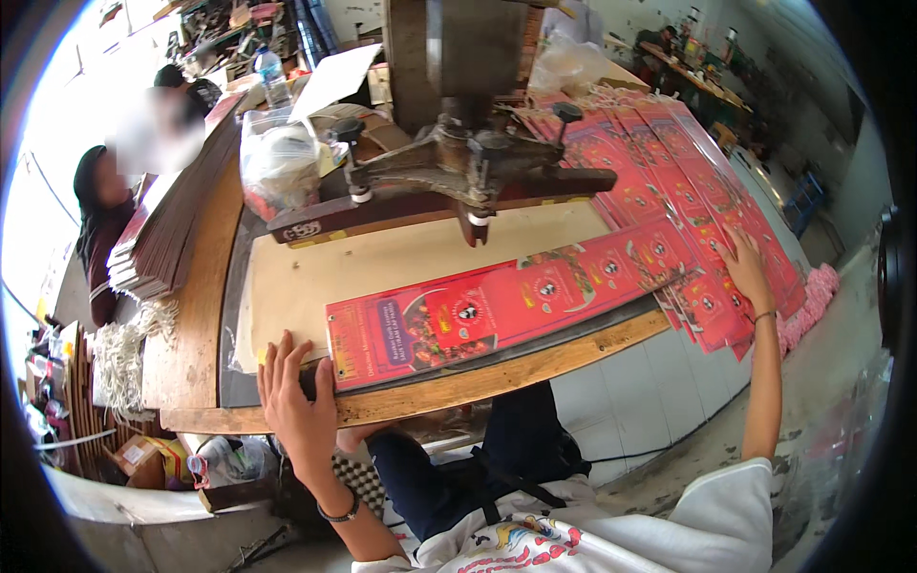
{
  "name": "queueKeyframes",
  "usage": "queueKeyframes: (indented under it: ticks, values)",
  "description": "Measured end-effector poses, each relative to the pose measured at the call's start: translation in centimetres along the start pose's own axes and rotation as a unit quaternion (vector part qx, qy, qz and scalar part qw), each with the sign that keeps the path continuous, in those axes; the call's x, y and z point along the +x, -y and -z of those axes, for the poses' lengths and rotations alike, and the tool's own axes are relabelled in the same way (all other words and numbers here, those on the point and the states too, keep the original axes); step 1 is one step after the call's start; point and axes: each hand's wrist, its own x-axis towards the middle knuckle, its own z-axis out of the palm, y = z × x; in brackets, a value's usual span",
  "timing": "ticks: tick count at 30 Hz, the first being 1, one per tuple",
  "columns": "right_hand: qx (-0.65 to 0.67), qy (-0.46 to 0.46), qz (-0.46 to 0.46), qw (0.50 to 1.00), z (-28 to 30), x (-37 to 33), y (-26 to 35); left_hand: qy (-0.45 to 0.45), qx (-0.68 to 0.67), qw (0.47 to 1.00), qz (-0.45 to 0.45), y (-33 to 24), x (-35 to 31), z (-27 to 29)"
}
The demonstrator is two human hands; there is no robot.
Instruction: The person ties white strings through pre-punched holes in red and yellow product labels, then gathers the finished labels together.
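A long red printed sheet (468,310) with food pictures lies slantwise across the front of a pale board (287,277), under a dark metal press head (468,172). At the sheet's left end is my left hand (298,406), its fingers apart on the table edge and its thumb against the sheet's corner. Something dark shows between that thumb and the fingers, too little of it to name. My right hand (747,277) rests with outstretched fingers on a fanned stack of similar red sheets (659,172) at the right. The first sheet's right end overlaps this stack.
A wooden edge strip (516,371) borders the table front. Another tall stack of sheets (177,205) with white cords stands left. A clear plastic bag (279,162) and a water bottle (273,78) are behind. Pink cords (810,306) hang right. Two people are at the far left.
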Motion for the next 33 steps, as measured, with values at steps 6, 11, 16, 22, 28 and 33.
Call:
queueKeyframes:
  ticks: [6, 11, 16, 22, 28, 33]
  values:
    - [0.181, -0.156, 0.153, 0.959, 4.9, -0.9, 6.8, 0.039, -0.052, 0.991, -0.115, -2.1, 1.5, 1.2]
    - [0.293, -0.023, 0.438, 0.849, 9.3, -2.6, 22.0, 0.271, -0.233, 0.823, -0.442, -8.6, 2.8, 0.6]
    - [0.285, 0.088, 0.645, 0.704, 8.4, -4.5, 33.8, 0.291, -0.187, 0.651, -0.675, -12.3, -0.2, -5.5]
    - [0.27, 0.151, 0.612, 0.728, 4.7, -6.2, 37.0, 0.13, 0.057, 0.576, -0.805, -12.0, -2.2, -9.0]
    - [0.263, 0.174, 0.628, 0.711, 4.0, -5.6, 39.4, 0.164, 0.094, 0.571, -0.799, -12.0, -2.6, -9.2]
    - [0.263, 0.125, 0.617, 0.731, 3.6, -5.0, 43.3, 0.165, 0.078, 0.529, -0.829, -12.4, -1.3, -8.8]
